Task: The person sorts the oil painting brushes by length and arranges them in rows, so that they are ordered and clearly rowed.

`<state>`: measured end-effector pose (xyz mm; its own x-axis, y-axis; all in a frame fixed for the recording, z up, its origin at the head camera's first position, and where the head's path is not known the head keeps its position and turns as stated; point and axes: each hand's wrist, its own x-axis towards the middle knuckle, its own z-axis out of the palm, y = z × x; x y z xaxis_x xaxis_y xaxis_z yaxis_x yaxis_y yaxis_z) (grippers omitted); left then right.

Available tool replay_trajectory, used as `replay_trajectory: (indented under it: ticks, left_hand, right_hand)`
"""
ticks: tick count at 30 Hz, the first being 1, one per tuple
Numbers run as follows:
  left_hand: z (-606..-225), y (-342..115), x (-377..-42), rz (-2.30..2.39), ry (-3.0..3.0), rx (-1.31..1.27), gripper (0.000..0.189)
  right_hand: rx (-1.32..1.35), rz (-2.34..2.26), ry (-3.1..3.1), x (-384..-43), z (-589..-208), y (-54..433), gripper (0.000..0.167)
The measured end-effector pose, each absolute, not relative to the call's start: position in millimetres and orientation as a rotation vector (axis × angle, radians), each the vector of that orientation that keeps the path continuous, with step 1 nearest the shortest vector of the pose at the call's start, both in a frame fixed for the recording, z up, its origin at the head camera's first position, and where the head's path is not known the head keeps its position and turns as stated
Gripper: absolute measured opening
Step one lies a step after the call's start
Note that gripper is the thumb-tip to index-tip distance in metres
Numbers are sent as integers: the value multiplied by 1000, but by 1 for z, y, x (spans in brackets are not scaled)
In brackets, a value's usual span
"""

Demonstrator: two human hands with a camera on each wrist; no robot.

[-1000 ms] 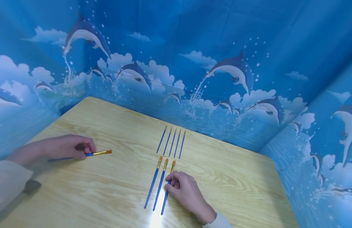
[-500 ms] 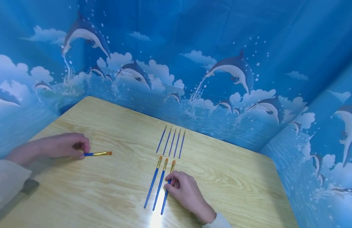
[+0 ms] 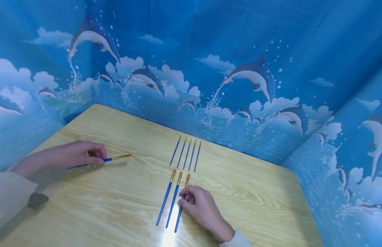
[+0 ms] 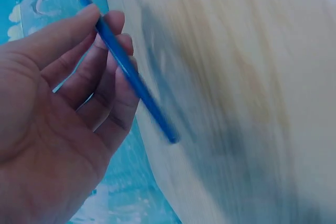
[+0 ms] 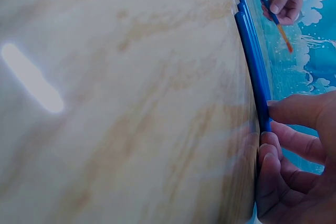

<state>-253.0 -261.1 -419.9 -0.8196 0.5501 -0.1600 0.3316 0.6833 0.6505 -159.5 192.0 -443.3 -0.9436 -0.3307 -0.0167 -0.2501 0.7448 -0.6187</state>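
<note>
Over the left part of the table, my left hand [image 3: 76, 154] holds a paintbrush [image 3: 118, 157] between thumb and fingertips. Its blue handle [image 4: 131, 72] shows whole in the left wrist view, and its orange bristles point right in the head view. The brush casts a shadow on the wood below. My right hand [image 3: 204, 207] pinches the rightmost of three flat paintbrushes, by its blue handle [image 3: 179, 218]. Beside it lie the middle paintbrush [image 3: 173, 206] and the left paintbrush [image 3: 164, 204], side by side with orange bristles pointing away from me.
Several thin paintbrushes [image 3: 185, 153] lie in a row behind the flat ones, tips toward the back edge. The wood-grain table [image 3: 255, 192] is bordered by a blue curtain [image 3: 184, 41] printed with dolphins. A bright reflection lies near the front brushes.
My left hand drew back slightly, then moved right and away from me with its paintbrush, the bristle end now tilted further up in view. The right hand has stayed put.
</note>
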Motion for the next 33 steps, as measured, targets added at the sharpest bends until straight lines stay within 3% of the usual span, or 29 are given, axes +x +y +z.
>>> replay_trajectory:
  ticks: [5, 13, 23, 33]
  left_hand:
    - [-420, -242, -255, 991, 2567, 730, 20]
    - [-431, -194, -248, 1145, 2389, 753, 18]
    - [-430, -126, -224, 1205, 2321, 534, 19]
    - [-436, -88, -209, 995, 2549, 804, 18]
  right_hand:
    - [-453, -962, 2810, -159, -442, 192, 14]
    - [-446, -952, 2812, -159, -441, 191, 14]
    - [-486, -978, 2821, -158, -443, 192, 14]
    - [-496, -997, 2821, -157, -442, 192, 14]
